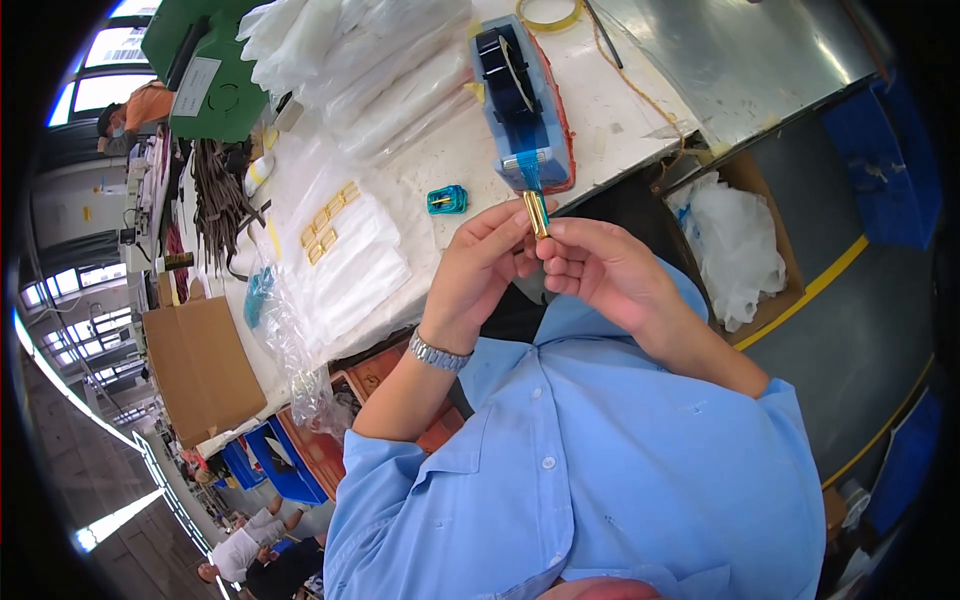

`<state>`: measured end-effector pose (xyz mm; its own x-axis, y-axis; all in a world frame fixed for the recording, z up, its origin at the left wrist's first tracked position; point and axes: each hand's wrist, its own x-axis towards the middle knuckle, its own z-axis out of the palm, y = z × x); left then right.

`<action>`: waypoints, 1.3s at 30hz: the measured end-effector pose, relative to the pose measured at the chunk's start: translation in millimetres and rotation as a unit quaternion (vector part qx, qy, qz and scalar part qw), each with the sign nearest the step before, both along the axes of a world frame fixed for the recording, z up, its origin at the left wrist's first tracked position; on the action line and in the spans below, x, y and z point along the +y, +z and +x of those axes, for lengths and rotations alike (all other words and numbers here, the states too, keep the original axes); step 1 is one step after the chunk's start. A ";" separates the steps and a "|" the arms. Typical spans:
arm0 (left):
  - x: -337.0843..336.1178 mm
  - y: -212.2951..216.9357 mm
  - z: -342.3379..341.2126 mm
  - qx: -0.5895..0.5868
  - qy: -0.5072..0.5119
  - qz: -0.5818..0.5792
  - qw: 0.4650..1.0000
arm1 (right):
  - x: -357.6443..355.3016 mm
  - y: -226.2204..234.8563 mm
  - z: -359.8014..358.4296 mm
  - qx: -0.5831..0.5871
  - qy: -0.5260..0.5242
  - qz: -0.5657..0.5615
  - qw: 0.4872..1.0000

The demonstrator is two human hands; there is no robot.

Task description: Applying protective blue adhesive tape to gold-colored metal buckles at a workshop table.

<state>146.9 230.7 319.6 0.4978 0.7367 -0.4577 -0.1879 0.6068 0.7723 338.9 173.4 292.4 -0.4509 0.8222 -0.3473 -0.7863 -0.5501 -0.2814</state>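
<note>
- The table point(630, 110), white and scuffed, fills the far side; its near edge runs just in front of the person, and both hands are raised at that edge.
- A stack of clear plastic bags point(365, 85) lies at the back, left of the tape dispenser.
- The blue tape dispenser point(547, 105) stands near the table edge, its cutting end turned toward the person and directly beyond the fingers.
- The left hand point(485, 250) comes in from the left, thumb and fingers closed on the left flank of the gold metal piece.
- The right hand point(605, 268) comes in from the right, its thumb and finger pinching the same piece at its near end; both hands are about equally close.
- The gold metal piece point(536, 214) sits between the fingertips, just beside the dispenser's cutting end. Its long axis points away from the person, leaning slightly left, roughly in line with the tape.
- The strip of teal tape point(531, 174) spans from the dispenser to the far end of the piece; whether it sticks there is hard to tell.
- A teal-wrapped piece point(447, 199) lies apart, left of the dispenser.
</note>
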 end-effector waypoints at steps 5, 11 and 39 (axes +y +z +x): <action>-4.4 -26.2 10.1 -0.192 0.031 -0.044 0.980 | -3.8 9.3 1.2 0.038 -0.030 -0.049 0.998; -3.0 -33.8 14.1 -0.238 0.048 -0.101 0.965 | -4.9 6.6 -0.7 0.073 -0.029 -0.073 0.994; -5.6 23.9 11.5 -0.230 0.096 -0.328 0.911 | 31.4 13.7 7.6 -0.125 0.012 0.111 0.986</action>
